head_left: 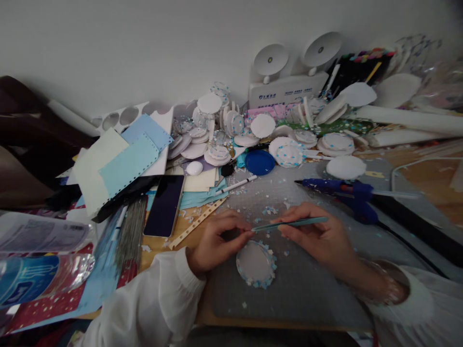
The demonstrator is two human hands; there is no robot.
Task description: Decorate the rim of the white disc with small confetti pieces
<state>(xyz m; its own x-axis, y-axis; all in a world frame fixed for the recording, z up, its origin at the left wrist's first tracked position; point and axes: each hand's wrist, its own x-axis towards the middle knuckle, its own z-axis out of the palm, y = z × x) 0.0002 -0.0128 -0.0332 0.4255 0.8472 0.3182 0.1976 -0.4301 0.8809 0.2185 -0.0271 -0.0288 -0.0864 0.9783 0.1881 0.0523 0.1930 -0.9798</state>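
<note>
My right hand (321,233) grips a pair of pale teal tweezers (306,222), their tips pointing left. Thumb and fingertips of my left hand (226,236) are pinched together right at those tips. Whatever is between the left fingers is too small to make out. Just below both hands, a round white disc (255,264) lies flat on the grey cutting mat (289,299). Light blue and white paper bits ring its edge. Small paper scraps (269,210) are scattered on the mat beyond my hands.
A blue glue gun (336,189) rests at the right, its cable trailing toward me. Left are a phone (164,205), coloured paper sheets (130,159) and a plastic bottle (43,277). Many white discs (263,126) pile up at the back, near a blue lid (259,162).
</note>
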